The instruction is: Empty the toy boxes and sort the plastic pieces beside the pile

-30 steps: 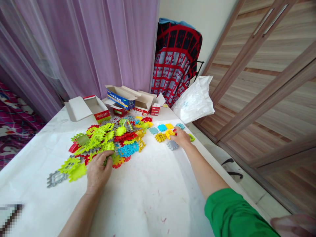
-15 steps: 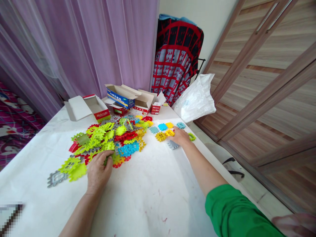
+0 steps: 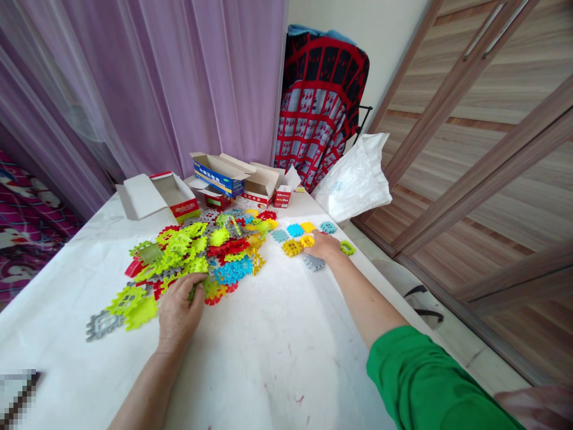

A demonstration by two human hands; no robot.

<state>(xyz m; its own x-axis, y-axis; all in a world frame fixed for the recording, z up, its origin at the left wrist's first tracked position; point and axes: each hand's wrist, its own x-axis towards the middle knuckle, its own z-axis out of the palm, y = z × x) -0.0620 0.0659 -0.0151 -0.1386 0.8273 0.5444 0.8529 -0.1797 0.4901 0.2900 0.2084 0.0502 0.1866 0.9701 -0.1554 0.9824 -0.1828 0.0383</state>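
Note:
A heap of toothed plastic building pieces (image 3: 183,246) in green, red, blue, grey and yellow covers the middle of the table. At its near edge, my left hand (image 3: 181,306) is closed with a green building piece (image 3: 195,291) between thumb and fingers, mostly hidden by them. My right hand (image 3: 325,246) reaches into a small group to the right, its thumb and fingers closed around a yellow building piece (image 3: 307,241). Close by lie another yellow piece (image 3: 292,248), a blue piece (image 3: 295,230), a grey piece (image 3: 313,263) and a green piece (image 3: 348,247).
Opened cardboard boxes stand behind the heap, among them a blue box (image 3: 218,176) and a red-and-white box (image 3: 181,200). A white plastic bag (image 3: 353,179) rests at the table's back right edge. Wooden cabinet doors (image 3: 483,149) are beyond it on the right.
My right hand has shifted slightly, its fingertips coming down and left around the yellow piece. My left hand stays in place.

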